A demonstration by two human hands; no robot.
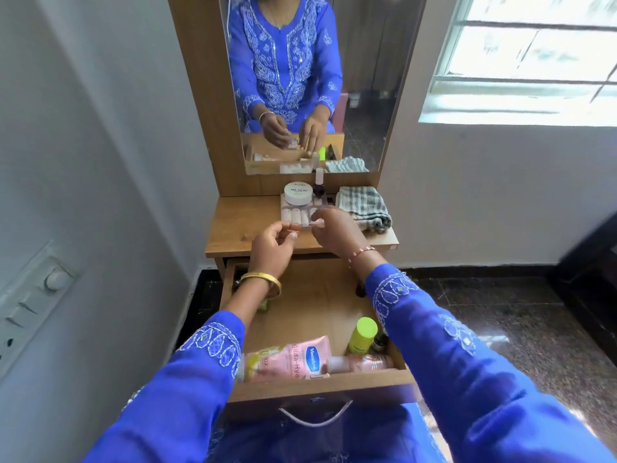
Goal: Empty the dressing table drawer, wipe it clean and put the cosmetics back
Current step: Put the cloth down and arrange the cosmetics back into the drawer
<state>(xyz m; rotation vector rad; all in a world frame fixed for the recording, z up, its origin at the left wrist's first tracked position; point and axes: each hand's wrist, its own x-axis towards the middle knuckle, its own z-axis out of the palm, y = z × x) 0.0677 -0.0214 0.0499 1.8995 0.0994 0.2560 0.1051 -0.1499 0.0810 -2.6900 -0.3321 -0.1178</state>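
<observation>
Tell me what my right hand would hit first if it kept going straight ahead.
Probably the clear nail kit box your right hand is already at; beyond it sits the white jar. Depth is hard to judge here.

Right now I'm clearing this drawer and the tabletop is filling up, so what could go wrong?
The white jar sits stacked on the clear nail box; your right hand shifting that box could tip it and the small bottle beside it. The open drawer juts toward you, easy to bump.

A home bedroom corner: wooden dressing table (pixel 233 228) with mirror (pixel 360 95), window (pixel 534 61), wall switches (pixel 33 295).
</observation>
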